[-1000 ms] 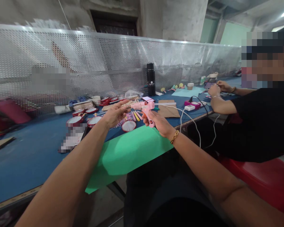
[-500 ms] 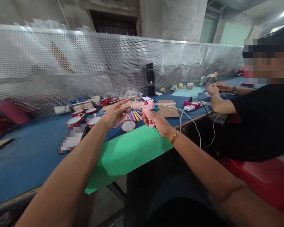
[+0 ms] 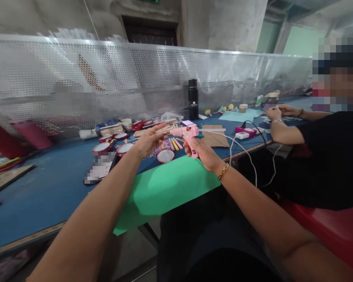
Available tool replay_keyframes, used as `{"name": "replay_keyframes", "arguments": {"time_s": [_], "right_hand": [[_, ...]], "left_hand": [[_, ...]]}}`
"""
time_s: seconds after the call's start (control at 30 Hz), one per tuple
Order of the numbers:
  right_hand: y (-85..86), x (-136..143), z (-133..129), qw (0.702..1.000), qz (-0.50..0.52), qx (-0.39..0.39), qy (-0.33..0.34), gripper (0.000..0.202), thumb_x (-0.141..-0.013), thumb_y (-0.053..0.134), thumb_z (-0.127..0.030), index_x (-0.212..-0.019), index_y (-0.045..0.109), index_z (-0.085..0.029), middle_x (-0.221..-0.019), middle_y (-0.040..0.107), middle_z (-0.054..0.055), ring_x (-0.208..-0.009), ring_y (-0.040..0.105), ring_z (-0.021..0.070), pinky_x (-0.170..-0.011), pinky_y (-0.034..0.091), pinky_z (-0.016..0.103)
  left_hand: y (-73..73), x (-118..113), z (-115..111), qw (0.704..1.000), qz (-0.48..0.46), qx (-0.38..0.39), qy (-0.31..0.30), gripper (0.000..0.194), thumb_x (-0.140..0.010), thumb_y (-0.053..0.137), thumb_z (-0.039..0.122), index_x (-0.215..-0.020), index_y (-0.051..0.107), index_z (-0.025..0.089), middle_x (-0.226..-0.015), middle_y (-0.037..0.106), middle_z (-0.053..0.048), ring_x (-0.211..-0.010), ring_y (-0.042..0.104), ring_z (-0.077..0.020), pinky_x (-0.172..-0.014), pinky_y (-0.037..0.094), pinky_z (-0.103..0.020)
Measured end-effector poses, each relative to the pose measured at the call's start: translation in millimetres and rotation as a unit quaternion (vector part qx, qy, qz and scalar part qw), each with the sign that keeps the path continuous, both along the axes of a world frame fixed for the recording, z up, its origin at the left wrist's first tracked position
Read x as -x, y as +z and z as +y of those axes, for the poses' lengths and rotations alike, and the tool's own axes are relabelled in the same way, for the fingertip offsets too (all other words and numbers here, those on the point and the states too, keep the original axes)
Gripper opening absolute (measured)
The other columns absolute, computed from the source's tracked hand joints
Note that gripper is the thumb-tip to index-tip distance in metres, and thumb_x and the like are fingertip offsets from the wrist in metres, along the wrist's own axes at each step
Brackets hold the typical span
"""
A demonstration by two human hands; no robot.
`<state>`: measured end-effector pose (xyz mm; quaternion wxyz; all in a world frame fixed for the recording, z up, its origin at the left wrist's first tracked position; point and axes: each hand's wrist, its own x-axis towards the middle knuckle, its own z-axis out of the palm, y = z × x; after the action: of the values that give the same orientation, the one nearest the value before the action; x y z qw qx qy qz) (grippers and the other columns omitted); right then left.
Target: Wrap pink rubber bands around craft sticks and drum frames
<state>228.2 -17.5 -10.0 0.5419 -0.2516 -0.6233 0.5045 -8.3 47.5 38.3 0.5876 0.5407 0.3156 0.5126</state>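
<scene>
My right hand (image 3: 207,156) is wrapped round the handle of a pink hot glue gun (image 3: 190,134), its nozzle pointing left. A clear glue stick (image 3: 216,129) juts from the gun's rear, and a white cord runs off to the right. At the nozzle tip, my left hand (image 3: 149,143) has its thumb and fingers pinched together; whatever small piece they hold is too unclear to name. Beneath both hands, green paper (image 3: 167,192) hangs over the table edge. Just behind it lies a round white disc with a red rim (image 3: 165,156).
More red-rimmed discs (image 3: 101,147) and a phone (image 3: 100,168) lie to the left. A black flask (image 3: 193,100) stands by the perforated metal screen (image 3: 111,78). Brown card (image 3: 216,139) and a purple-and-white power strip (image 3: 245,132) are on the right, where a person in black (image 3: 335,156) sits.
The view has swung slightly left, so everything appears shifted to the right and more of the table's left end shows. Both hands keep nearly the same pose at the glue gun.
</scene>
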Motion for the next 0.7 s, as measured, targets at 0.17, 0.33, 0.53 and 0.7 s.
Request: {"name": "replay_keyframes", "arguments": {"time_s": [0.17, 0.33, 0.53, 0.7], "right_hand": [[2.6, -0.9, -3.0, 0.999, -0.042, -0.014, -0.029, 0.053, -0.088, 0.055, -0.071, -0.087, 0.062, -0.018, -0.079, 0.058, 0.002, -0.069, 0.051, 0.0131, -0.064, 0.042, 0.029], [5.3, -5.5, -6.5, 0.997, -0.055, -0.039, -0.042, 0.056, -0.086, 0.057, -0.072, -0.089, 0.065, -0.017, -0.078, 0.058, 0.003, -0.067, 0.051, 0.0133, -0.061, 0.041, 0.029], [3.1, -10.4, -9.1, 0.996, -0.054, -0.047, -0.048, 0.056, -0.087, 0.055, -0.073, -0.090, 0.067, -0.018, -0.084, 0.063, 0.004, -0.067, 0.051, 0.0127, -0.060, 0.041, 0.029], [1.3, -24.1, -7.7, 0.994, -0.060, -0.054, -0.075, 0.052, -0.088, 0.055, -0.071, -0.099, 0.067, -0.021, -0.094, 0.067, 0.005, -0.067, 0.053, 0.0130, -0.059, 0.042, 0.028]], "left_hand": [[-4.8, 2.4, 2.5, 1.000, 0.003, 0.011, -0.015, 0.045, -0.083, 0.072, 0.005, -0.126, 0.069, 0.019, -0.085, 0.076, -0.005, -0.071, 0.072, -0.0100, -0.055, 0.053, -0.012], [-5.4, 3.4, 2.5, 1.000, -0.012, 0.020, -0.013, 0.047, -0.084, 0.072, 0.005, -0.130, 0.067, 0.018, -0.085, 0.076, -0.005, -0.071, 0.072, -0.0099, -0.055, 0.053, -0.012], [-3.3, 0.7, -0.5, 0.999, -0.022, 0.028, 0.007, 0.048, -0.085, 0.067, 0.001, -0.131, 0.064, 0.016, -0.088, 0.077, -0.005, -0.067, 0.070, -0.0078, -0.054, 0.052, -0.012], [-1.2, 1.1, 0.2, 0.999, -0.030, 0.027, 0.021, 0.042, -0.083, 0.071, 0.003, -0.124, 0.067, 0.015, -0.092, 0.077, -0.006, -0.071, 0.072, -0.0094, -0.051, 0.050, -0.011]]}}
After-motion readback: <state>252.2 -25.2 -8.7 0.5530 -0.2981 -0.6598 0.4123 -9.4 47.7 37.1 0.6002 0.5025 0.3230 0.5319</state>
